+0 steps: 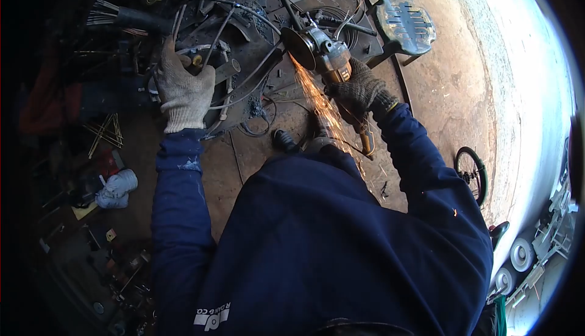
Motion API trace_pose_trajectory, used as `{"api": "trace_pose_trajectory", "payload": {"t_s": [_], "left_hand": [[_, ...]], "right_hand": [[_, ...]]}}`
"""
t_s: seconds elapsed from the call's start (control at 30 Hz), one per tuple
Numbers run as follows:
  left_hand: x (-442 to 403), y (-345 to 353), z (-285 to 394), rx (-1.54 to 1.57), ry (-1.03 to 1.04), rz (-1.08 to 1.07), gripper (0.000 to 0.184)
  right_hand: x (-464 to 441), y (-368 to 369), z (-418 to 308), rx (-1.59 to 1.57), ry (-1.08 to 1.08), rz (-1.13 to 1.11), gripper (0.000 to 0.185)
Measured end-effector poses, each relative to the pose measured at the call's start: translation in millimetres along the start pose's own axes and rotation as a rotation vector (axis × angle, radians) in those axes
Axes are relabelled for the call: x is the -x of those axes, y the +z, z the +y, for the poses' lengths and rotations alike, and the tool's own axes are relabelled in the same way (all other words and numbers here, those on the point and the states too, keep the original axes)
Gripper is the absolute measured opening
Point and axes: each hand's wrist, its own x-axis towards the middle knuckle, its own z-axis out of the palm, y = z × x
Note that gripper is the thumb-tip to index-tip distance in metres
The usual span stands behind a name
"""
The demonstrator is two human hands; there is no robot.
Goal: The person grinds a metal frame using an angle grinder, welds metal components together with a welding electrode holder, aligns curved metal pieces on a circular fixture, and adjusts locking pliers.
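My right hand (pixel 361 86), in a dark knit glove, is closed around the body of an angle grinder (pixel 334 62). The grinder's disc (pixel 299 48) meets the work near the bench edge, and orange sparks (pixel 323 104) stream down toward my legs. My left hand (pixel 186 92), in a pale work glove, rests at the left side of the bench with its fingers around a thin bent metal rod (pixel 259 14). That rod curves over toward the disc. The exact grip is partly hidden by the glove. A short metal tube (pixel 228 70) lies beside my left thumb.
The dark metal bench (pixel 268 89) carries scraps, filings and coiled wire. A worn plastic stool (pixel 405 25) stands at its right. Bundled rods (pixel 122 16) are at upper left, a white cloth bundle (pixel 117 188) at lower left, and a wheel (pixel 471 176) at right.
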Motion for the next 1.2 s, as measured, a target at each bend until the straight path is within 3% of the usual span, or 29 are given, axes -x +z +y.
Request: {"api": "trace_pose_trajectory", "payload": {"t_s": [0.07, 0.13, 0.27, 0.63, 0.73, 1.2], "left_hand": [[0.4, 0.6, 1.7, 0.038, -0.025, -0.003, 0.084], [-1.8, -1.0, 2.4, 0.064, -0.03, -0.013, 0.085], [-2.4, -3.5, 5.1, 0.074, -0.036, -0.025, 0.086], [0.2, 1.0, -0.4, 0.032, -0.013, -0.003, 0.084], [-1.2, -0.1, -0.8, 0.033, -0.011, -0.011, 0.086], [-0.9, -2.1, 2.2, 0.049, -0.046, -0.043, 0.089]], "right_hand": [[-0.1, -0.9, 0.7, 0.029, -0.017, -0.009, 0.084], [8.9, -0.2, -16.1, 0.096, -0.038, 0.021, 0.066], [11.4, 0.1, -21.0, 0.149, -0.043, 0.06, 0.068], [5.3, -2.6, -15.2, -0.08, 0.046, -0.005, 0.065], [6.1, -4.8, -6.6, 0.091, -0.031, -0.001, 0.062], [2.7, -6.1, 3.2, 0.054, -0.026, -0.035, 0.06]]}}
